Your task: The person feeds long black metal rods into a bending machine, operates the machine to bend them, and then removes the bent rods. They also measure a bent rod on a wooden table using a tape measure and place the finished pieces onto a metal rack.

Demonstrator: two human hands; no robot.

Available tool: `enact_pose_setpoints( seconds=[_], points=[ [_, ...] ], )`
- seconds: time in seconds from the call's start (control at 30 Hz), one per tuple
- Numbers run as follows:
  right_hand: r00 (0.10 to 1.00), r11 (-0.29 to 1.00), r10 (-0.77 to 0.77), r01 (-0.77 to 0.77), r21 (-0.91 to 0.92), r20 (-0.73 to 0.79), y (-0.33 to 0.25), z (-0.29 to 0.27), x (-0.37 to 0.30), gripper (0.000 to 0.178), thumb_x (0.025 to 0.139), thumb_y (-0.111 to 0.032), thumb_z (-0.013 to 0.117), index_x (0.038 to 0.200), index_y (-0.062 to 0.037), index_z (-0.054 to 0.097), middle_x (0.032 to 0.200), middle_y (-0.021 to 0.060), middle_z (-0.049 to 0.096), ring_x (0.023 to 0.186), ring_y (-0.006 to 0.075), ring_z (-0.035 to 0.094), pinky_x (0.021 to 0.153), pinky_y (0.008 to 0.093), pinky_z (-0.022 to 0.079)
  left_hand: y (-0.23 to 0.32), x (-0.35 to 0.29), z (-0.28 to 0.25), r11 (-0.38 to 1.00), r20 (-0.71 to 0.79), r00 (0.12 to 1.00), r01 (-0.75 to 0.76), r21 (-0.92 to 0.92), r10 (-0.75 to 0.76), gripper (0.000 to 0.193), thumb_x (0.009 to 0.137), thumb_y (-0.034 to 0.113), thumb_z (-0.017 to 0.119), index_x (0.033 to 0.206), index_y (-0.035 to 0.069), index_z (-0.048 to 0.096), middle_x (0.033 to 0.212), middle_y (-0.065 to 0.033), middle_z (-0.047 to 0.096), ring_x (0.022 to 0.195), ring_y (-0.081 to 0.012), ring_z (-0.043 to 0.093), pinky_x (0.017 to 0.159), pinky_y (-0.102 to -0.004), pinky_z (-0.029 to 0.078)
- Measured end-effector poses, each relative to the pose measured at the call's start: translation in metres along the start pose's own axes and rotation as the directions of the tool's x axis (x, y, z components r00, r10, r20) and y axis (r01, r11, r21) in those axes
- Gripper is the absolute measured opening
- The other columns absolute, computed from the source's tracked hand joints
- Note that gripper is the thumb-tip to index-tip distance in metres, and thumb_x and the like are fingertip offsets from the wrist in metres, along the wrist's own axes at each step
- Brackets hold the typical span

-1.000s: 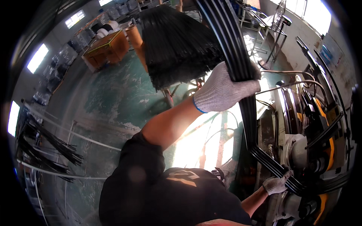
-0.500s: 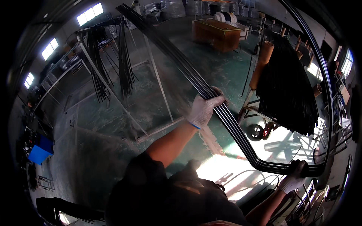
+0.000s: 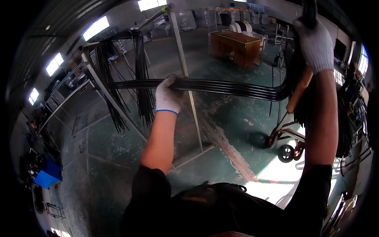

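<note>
A bundle of several bent black metal tubes (image 3: 233, 87) stretches level across the view and bends upward at its right end. My left hand (image 3: 169, 94), in a whitish glove with a blue cuff edge, is wrapped round the bundle left of its middle. Raised high at the upper right, my gloved right hand (image 3: 316, 45) is closed round a dark upper part of the same bundle. Beyond the left end stands a metal rack (image 3: 180, 43), with more bent black tubes (image 3: 144, 79) hanging over its top bar.
A wheeled cart (image 3: 290, 134) with padded uprights carries black tubes at the right. Behind stands a brown wooden desk (image 3: 233, 45), with wrapped stacks (image 3: 185, 19) along the back wall. A blue box (image 3: 49, 173) sits on the floor at far left.
The bundle has swung from a steep slant to level. My right hand has risen from lower right to upper right; my left hand has shifted left. The rack appears nearer.
</note>
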State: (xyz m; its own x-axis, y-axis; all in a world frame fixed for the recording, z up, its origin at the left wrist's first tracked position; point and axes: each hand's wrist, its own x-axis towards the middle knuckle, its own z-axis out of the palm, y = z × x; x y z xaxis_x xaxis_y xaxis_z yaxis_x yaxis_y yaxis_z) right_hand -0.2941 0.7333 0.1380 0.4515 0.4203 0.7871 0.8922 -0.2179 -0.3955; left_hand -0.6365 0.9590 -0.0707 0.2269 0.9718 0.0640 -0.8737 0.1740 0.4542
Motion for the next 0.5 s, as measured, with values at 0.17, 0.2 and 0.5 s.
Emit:
enact_pose_setpoints(
  seconds=[0.17, 0.2, 0.5],
  points=[
    [0.948, 0.903, -0.276, 0.199, 0.381, 0.16, -0.185, 0.168, 0.013, 0.042, 0.093, -0.046, 0.073, 0.106, -0.0059, 0.074, 0.093, 0.0114, 0.076, 0.091, 0.0295, 0.074, 0.084, 0.0417, 0.055, 0.163, 0.083, -0.108, 0.966, -0.207, 0.964, -0.203, -0.16, 0.168, 0.017, 0.095, 0.001, 0.058, 0.108, -0.009, 0.063, 0.108, -0.0209, 0.07, 0.114, -0.0383, 0.064, 0.108, -0.0614, 0.049],
    [0.941, 0.896, -0.3, 0.221, 0.385, 0.157, -0.19, 0.178, 0.01, 0.041, 0.092, -0.046, 0.073, 0.105, -0.0063, 0.074, 0.093, 0.0108, 0.076, 0.091, 0.0302, 0.074, 0.084, 0.0423, 0.055, 0.135, 0.106, -0.078, 0.965, -0.298, 0.948, -0.178, -0.195, 0.114, 0.021, 0.097, 0.001, 0.057, 0.114, -0.01, 0.061, 0.118, -0.0225, 0.066, 0.122, -0.039, 0.061, 0.111, -0.0651, 0.048],
    [0.655, 0.606, -0.745, 0.589, 0.534, 0.122, -0.164, 0.258, -0.155, 0.041, 0.08, -0.043, 0.082, 0.1, -0.0092, 0.072, 0.094, 0.0073, 0.075, 0.096, 0.0338, 0.072, 0.086, 0.0466, 0.055, 0.166, 0.025, -0.183, 0.918, -0.256, 0.885, -0.397, 0.028, 0.39, 0.045, 0.1, 0.019, 0.063, 0.14, -0.001, 0.056, 0.144, -0.0191, 0.06, 0.139, -0.0345, 0.053, 0.123, -0.0594, 0.038]
  ],
)
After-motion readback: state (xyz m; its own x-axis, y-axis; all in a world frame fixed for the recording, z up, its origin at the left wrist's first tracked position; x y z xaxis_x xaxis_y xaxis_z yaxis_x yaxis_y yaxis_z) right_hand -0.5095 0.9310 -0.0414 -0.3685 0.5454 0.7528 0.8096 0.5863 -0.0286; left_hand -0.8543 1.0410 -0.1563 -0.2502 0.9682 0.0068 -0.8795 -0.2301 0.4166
